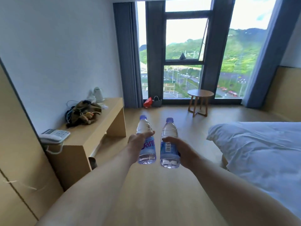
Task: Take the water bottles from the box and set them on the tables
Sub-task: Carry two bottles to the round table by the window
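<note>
I hold two clear water bottles with blue caps and blue labels out in front of me, above the wooden floor. My left hand (137, 139) grips the left bottle (145, 128) round its middle. My right hand (180, 148) grips the right bottle (169, 130) the same way. Both bottles are upright and side by side, a small gap apart. A long wooden desk (104, 118) stands along the left wall. A small round wooden table (200, 92) stands by the window. No box is in view.
On the desk lie a white telephone (54, 135), a brown bag (84, 112) and a white kettle (98, 94). A bed with white bedding (260, 149) fills the right side. A red bag (147, 102) and a grey bag (156, 101) sit at the window's foot.
</note>
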`<state>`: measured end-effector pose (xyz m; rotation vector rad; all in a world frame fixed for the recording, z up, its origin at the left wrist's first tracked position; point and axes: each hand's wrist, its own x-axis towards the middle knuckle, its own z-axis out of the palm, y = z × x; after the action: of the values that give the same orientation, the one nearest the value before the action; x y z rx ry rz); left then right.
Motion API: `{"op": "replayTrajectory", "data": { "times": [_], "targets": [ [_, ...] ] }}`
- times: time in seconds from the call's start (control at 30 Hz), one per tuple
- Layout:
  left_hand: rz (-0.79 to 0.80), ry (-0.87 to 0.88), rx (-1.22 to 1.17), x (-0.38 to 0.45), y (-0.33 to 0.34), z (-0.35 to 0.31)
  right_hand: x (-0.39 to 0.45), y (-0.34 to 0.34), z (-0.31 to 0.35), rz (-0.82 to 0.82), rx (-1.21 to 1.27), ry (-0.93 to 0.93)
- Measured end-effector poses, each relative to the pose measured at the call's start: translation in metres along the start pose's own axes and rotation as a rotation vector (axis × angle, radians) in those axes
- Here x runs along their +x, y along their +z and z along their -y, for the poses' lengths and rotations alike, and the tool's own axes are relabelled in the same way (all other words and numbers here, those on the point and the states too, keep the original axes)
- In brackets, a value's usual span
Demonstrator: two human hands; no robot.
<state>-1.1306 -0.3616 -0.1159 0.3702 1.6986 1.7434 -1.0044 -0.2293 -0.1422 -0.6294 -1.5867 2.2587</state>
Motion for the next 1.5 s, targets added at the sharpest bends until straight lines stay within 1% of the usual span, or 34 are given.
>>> {"op": "replayTrajectory", "data": {
  "times": [0.1, 0.3, 0.6, 0.73, 0.97, 1.1, 1.3, 1.43, 1.5],
  "targets": [
    [0.057, -0.001, 0.039, 0.039, 0.034, -0.007, 0.024, -0.033, 0.011, -0.082, 0.042, -0.005],
    [0.202, -0.019, 0.096, 0.139, 0.076, -0.022, 0.097, -0.084, 0.032, -0.152, 0.026, -0.045],
    [0.367, 0.0, 0.144, 0.324, 0.103, -0.067, 0.257, -0.114, 0.075, -0.332, 0.028, -0.081],
    [0.385, -0.012, 0.178, 0.396, 0.114, -0.085, 0.316, -0.129, 0.093, -0.351, 0.03, -0.076],
    [0.417, -0.042, 0.185, 0.516, 0.151, -0.089, 0.417, -0.181, 0.116, -0.447, 0.024, -0.048],
    [0.411, -0.03, 0.206, 0.596, 0.189, -0.097, 0.487, -0.229, 0.133, -0.44, -0.003, -0.023],
    [0.362, -0.029, 0.222, 0.715, 0.262, -0.131, 0.597, -0.308, 0.19, -0.407, -0.045, -0.026],
    [0.347, -0.033, 0.212, 0.787, 0.301, -0.153, 0.665, -0.351, 0.228, -0.384, 0.005, -0.023],
    [0.343, -0.05, 0.221, 0.812, 0.312, -0.157, 0.689, -0.362, 0.236, -0.365, 0.033, -0.016]
  ]
}}
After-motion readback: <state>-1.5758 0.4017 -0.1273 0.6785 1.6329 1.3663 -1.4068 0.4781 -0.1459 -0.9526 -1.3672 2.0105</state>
